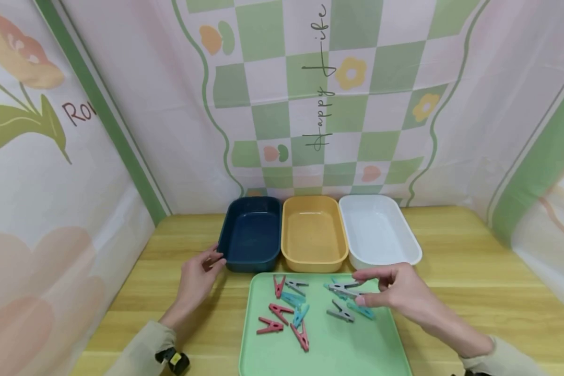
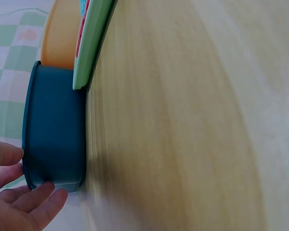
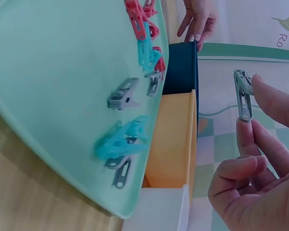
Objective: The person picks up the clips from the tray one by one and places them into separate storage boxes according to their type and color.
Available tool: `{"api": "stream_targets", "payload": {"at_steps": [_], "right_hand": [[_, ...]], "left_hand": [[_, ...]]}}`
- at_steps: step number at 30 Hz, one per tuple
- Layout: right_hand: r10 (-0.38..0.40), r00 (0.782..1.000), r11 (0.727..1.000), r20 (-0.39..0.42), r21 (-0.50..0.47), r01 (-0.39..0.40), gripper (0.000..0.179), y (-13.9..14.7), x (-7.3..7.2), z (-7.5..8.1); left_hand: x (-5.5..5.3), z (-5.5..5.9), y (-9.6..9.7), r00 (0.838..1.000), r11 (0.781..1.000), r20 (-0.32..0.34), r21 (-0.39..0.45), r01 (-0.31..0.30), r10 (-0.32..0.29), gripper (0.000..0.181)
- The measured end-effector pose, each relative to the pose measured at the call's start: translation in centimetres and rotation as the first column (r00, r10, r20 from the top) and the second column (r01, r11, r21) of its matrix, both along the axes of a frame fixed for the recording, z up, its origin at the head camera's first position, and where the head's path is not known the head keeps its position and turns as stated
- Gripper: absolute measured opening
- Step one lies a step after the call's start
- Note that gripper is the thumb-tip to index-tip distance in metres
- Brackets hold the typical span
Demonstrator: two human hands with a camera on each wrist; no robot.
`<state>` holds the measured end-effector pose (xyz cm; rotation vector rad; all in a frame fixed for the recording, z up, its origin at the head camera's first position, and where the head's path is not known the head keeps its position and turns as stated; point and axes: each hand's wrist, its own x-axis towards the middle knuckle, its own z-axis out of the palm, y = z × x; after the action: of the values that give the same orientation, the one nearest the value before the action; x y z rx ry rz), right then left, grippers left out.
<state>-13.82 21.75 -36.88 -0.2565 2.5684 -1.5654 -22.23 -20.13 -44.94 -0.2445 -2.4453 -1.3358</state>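
Gray clothespin (image 3: 243, 96) in grip (image 3: 260, 178), teal clothespin (image 3: 116, 144) blurred.

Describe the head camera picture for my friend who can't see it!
A right hand pinches a gray clothespin above a green tray scattered with other clothespins in red, turquoise and gray. Behind it, a navy bin, yellow bin and white bin stand in a row, the left hand touching the navy one.

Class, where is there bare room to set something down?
Free: the near part of the green tray, before the clothespins; the table between the white bin and right curtain; inside the three bins. Crowded: the tray's far part, with the right hand holding a grey clothespin over it, and where the left hand touches the navy bin.
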Motion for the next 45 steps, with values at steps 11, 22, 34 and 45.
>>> {"api": "stream_targets", "payload": {"at_steps": [11,22,34,45], "right_hand": [[-0.012,1.000,0.999,-0.013,0.046,0.013,0.045,-0.7,-2.7,1.2],[-0.001,0.997,0.996,-0.075,0.089,0.008,0.044,-2.0,-5.2,2.4],[0.000,0.999,0.999,-0.050,0.051,0.003,0.045,-4.4,-8.2,2.7],[0.003,1.000,1.000,-0.024,0.001,-0.003,0.043,-6.6,-10.7,2.8]], "left_hand": [[-0.2,0.0,-0.1,1.000,1.000,-0.019,-0.002,0.005,-0.005,0.014],[-0.2,0.1,-0.1,1.000,1.000,0.001,-0.004,0.005,-0.005,0.015],[-0.2,-0.2,-0.3,1.000,1.000,-0.015,0.004,0.020,-0.020,0.016],[-0.1,0.1,-0.1,1.000,1.000,-0.007,0.016,0.018,-0.018,0.012]]}}
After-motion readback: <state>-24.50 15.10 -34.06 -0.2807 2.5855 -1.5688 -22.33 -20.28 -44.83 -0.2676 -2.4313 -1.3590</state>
